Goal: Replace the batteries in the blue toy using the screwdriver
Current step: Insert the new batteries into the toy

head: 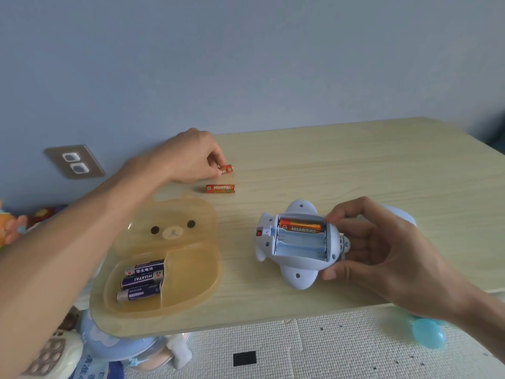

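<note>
From my remote seat I see the blue toy (297,248) lying belly-up on the wooden table (355,165), at about four o'clock from the table's centre. Its battery bay is uncovered. One orange battery (300,226) sits in the bay's far slot, and the two nearer slots show bare plastic. My right hand (379,242) grips the toy from its three o'clock side, with the fingers curled over the far edge and the thumb pressed to the near edge.

My left hand (191,157) reaches to about eleven o'clock from the toy. Its thumb and fingertips pinch one end of a second orange battery (227,169), which is low over the tabletop or resting on it; I cannot tell which. A third orange battery (220,188) lies loose on the wood just beside it, at the six o'clock side.

At nine o'clock from the toy, a translucent amber bear-face case (191,274) lies open. Three dark blue batteries (142,280) are stacked in its left compartment.
</note>
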